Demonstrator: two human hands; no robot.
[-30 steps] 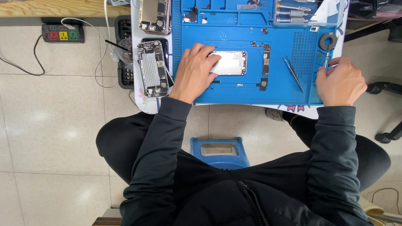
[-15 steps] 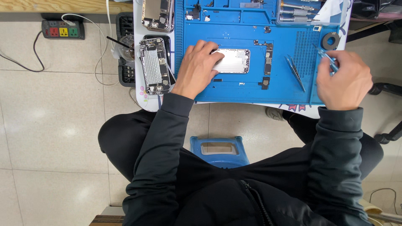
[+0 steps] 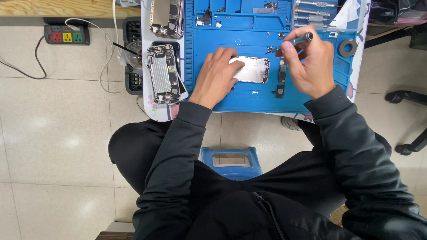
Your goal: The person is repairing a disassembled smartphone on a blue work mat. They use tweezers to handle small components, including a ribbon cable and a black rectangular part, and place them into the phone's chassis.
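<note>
- Across the upper middle of the frame lies a blue repair mat (image 3: 231, 100) on a small white table (image 3: 151, 111), with pale floor tiles around it and a power strip (image 3: 66, 34) at upper left.
- Left of the mat rest two opened phones (image 3: 163, 73), their insides showing.
- At upper centre the left hand (image 3: 216, 75) presses flat, fingers together, on a silver phone housing (image 3: 253, 70).
- Just right of it, the right hand (image 3: 309, 62) pinches a screwdriver (image 3: 291, 43), its tip by the housing's top right corner.
- Compared with a second ago, the right hand has moved in from the mat's right edge; the left hand stays put.
</note>
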